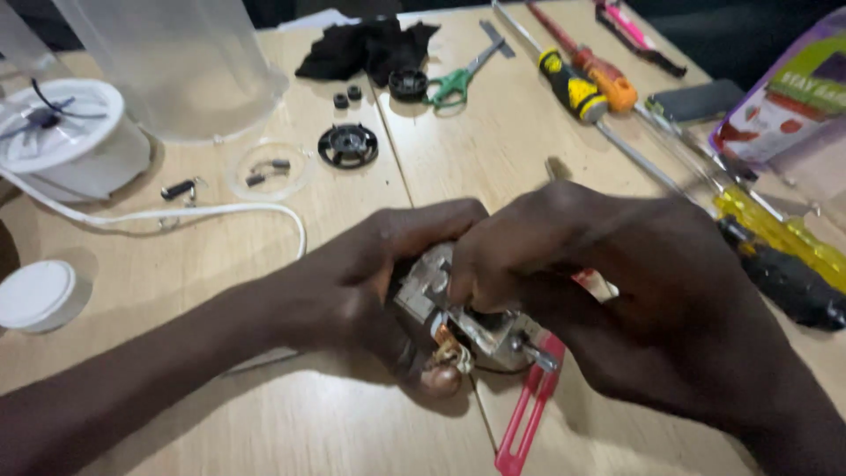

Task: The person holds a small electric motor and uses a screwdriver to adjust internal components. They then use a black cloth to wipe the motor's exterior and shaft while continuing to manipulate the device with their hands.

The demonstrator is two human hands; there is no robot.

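Note:
A small electric motor [458, 322] with a metal frame and copper windings sits between both hands just above the wooden table [352, 432]. My left hand [370, 282] wraps around its left and underside. My right hand [608, 282] covers its top and right side, fingers pressed on the metal frame. A pink-red plastic-handled tool [529, 410] pokes out below the right hand, beside the motor's shaft.
A white blender base [66, 141] with its white cord [220, 211] and a clear jar [176, 62] stand at the left. Black round parts [348, 145], green scissors [458, 79], a black cloth [366, 44], several screwdrivers [582, 84], a phone [696, 101] and a white lid [35, 295] lie around.

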